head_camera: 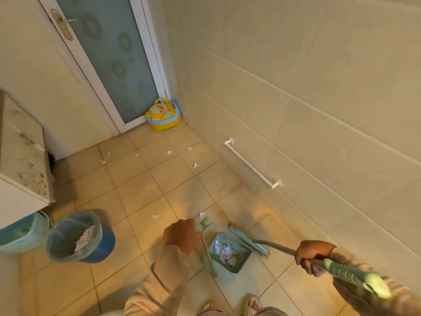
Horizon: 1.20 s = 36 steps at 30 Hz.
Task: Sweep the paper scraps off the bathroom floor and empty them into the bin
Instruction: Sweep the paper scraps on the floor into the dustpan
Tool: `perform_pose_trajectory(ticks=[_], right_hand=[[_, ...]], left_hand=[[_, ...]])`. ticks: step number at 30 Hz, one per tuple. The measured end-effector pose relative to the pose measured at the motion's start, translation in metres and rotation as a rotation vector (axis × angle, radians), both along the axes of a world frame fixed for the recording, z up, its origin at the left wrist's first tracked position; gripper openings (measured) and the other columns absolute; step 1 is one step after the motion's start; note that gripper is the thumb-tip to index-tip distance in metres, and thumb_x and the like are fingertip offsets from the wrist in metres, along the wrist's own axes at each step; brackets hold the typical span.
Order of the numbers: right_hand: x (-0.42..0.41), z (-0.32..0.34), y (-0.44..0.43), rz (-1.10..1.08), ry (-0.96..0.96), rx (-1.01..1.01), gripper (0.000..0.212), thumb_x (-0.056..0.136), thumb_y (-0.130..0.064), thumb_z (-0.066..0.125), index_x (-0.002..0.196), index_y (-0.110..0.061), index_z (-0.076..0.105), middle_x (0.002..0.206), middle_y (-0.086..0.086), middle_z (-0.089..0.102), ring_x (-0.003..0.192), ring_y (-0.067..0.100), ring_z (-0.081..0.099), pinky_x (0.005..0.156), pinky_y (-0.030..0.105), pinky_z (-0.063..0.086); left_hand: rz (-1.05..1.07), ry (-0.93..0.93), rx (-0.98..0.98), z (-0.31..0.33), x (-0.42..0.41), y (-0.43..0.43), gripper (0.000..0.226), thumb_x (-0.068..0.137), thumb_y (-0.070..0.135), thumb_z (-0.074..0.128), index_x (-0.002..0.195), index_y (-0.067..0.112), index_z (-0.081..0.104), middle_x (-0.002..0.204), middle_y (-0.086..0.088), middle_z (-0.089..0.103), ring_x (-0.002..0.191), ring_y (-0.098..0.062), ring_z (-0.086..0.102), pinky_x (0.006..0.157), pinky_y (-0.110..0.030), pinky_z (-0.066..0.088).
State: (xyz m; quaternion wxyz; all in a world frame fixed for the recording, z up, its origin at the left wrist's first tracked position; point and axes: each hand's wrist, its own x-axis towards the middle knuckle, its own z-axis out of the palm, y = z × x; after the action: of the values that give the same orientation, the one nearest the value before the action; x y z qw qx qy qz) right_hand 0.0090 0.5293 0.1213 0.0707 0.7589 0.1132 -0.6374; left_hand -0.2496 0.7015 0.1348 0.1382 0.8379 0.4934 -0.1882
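My left hand [181, 236] grips the top of the dustpan handle [208, 254]. The teal dustpan [237, 258] stands on the floor in front of me and holds several white paper scraps [224, 253]. My right hand [313, 254] grips the broom handle [341, 271], and the teal broom head [247, 239] lies on the tiles right beside the pan's mouth. More paper scraps lie on the floor: two close ahead of the pan [201, 214] and several farther off near the door [168, 153]. The blue bin [100, 247], lined with a bag, stands at my left with paper in it.
A yellow duck potty [163, 115] sits in the far corner by the frosted glass door [107, 53]. A white grab rail [251, 166] is on the right wall. A cabinet [22, 156] and a light blue basin [20, 233] stand at left. My feet [252, 303] are at the bottom.
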Motion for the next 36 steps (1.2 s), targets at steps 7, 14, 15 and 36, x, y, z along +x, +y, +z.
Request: perform_pose_trajectory(ticks=[7,14,15,36], right_hand=[[-0.004,0.005,0.05,-0.093,0.031,0.13,0.04,0.094,0.001,0.036,0.055,-0.007,0.036,0.024,0.0,0.038,0.02,0.005,0.039,0.03,0.008,0.03],[0.016,0.003,0.137,0.205,-0.051,0.143,0.042,0.094,0.0,0.034,0.052,-0.007,0.035,0.02,-0.001,0.037,0.016,0.006,0.035,0.029,0.012,0.029],[0.02,0.001,0.151,0.259,-0.056,0.146,0.043,0.094,-0.001,0.034,0.052,-0.007,0.034,0.019,-0.001,0.036,0.016,0.006,0.034,0.029,0.012,0.029],[0.054,-0.043,0.333,0.967,-0.209,0.268,0.042,0.088,0.0,0.04,0.047,-0.007,0.042,0.015,-0.004,0.037,0.038,0.018,0.045,0.047,0.022,0.033]], left_hand=[[0.132,-0.069,-0.03,-0.007,-0.024,0.013,0.044,0.088,0.055,0.046,0.107,0.017,0.057,0.106,-0.005,0.068,0.099,-0.024,0.064,0.079,-0.029,0.049],[0.348,-0.089,0.009,-0.01,-0.025,0.022,0.044,0.087,0.057,0.047,0.101,0.017,0.059,0.103,-0.006,0.069,0.094,-0.026,0.065,0.075,-0.029,0.049],[0.385,-0.081,0.005,-0.01,-0.021,0.025,0.044,0.087,0.057,0.047,0.102,0.017,0.059,0.103,-0.006,0.069,0.095,-0.026,0.065,0.076,-0.029,0.049],[0.761,0.011,0.018,-0.01,0.033,0.047,0.036,0.088,0.049,0.049,0.102,0.017,0.059,0.101,-0.009,0.069,0.093,-0.029,0.064,0.076,-0.034,0.05]])
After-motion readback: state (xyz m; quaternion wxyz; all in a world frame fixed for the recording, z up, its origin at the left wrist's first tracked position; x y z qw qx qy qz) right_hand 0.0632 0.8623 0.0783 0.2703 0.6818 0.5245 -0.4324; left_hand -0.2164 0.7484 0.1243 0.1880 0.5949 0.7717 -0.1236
